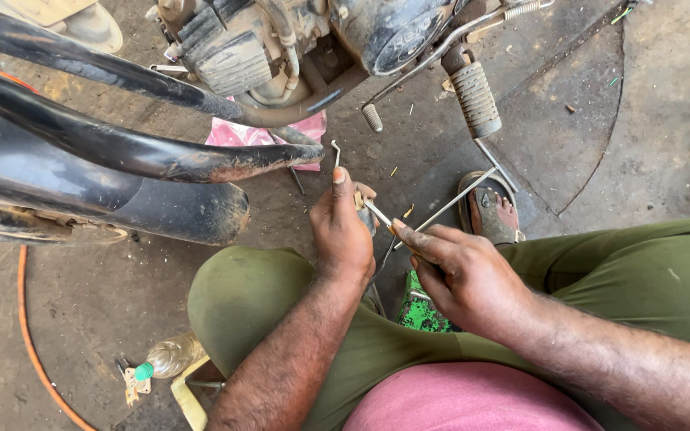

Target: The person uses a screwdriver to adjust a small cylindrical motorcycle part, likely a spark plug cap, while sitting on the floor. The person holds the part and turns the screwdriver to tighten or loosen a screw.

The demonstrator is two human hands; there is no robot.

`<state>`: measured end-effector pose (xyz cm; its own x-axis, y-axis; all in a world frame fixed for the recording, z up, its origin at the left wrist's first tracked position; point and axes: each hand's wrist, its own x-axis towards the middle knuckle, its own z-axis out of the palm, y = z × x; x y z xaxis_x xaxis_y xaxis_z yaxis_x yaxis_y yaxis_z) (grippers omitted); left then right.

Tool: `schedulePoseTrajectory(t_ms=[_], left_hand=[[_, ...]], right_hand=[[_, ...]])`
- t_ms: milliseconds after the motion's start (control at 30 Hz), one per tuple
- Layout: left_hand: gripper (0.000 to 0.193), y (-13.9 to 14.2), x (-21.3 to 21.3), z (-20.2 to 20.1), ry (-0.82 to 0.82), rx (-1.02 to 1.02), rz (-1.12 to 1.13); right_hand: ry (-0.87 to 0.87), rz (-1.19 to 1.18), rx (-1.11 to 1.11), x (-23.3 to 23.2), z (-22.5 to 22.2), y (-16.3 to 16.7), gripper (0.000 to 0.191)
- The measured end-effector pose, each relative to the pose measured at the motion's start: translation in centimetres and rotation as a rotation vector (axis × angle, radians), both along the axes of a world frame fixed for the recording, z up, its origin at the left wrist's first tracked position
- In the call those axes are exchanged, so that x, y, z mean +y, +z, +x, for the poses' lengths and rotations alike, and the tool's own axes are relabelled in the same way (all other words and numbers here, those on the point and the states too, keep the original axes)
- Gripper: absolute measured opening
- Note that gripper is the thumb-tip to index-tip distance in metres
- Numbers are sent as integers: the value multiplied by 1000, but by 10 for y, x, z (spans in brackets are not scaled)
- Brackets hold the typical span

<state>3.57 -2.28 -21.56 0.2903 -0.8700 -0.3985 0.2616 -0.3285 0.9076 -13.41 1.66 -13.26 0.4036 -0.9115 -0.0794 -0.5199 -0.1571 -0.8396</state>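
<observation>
A: Starting big, what fills the view?

B: The motorcycle (281, 48) stands across the top, with its engine, dark tubes and a ribbed footpeg (475, 97). The person sits low beside it, knees up, one sandalled foot (493, 211) on the ground.

A: And the hands?

B: They meet above the left knee, apart from the bike. The left hand (343, 231) is closed around a small part (358, 199), thumb up along it. A hooked wire (336, 150) rises past the thumb tip. Whether it joins the part, I cannot tell.

A: The right one?

B: The right hand (461, 275) pinches a slim tool (378, 215) between thumb and fingers. Its tip touches the part at the left fingers.

A: So how far along is the work?

B: I judge it mid-way. The part is off the bike and in hand, with the tool on it. Nothing shows it finished or refitted. A thin rod (449, 206) slants behind the right fingers, and I cannot tell whether it is held.

A: What else lies about?

B: An orange hose (25, 335) runs along the ground at the left. A pink rag (241, 134) lies under the engine, a clear bottle (171, 355) by the left knee, and a green packet (421, 311) between the legs.
</observation>
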Motion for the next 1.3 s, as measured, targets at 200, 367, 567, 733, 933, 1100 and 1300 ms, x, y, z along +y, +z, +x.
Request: schedulePoseTrajectory(t_ms=[200, 367, 567, 733, 933, 1100, 1300], left_hand=[[59, 2, 1, 0, -28, -34, -22], [59, 3, 3, 2, -66, -134, -19], [65, 1, 2, 1, -50, -137, -28], [63, 1, 3, 1, -58, -91, -13], [66, 0, 3, 1, -56, -114, -32], [63, -2, 8, 0, -94, -96, -12], [62, -5, 11, -9, -117, 168, 73]], right_hand=[[-23, 39, -19, 3, -1, 1, 52], [-8, -9, -68, 1, -1, 0, 52], [-34, 48, -42, 4, -1, 0, 52], [-24, 2, -77, 3, -1, -1, 53], [-41, 21, -68, 8, 1, -2, 54], [-72, 57, -6, 4, 1, -4, 55], [-219, 82, -29, -11, -14, -10, 46]])
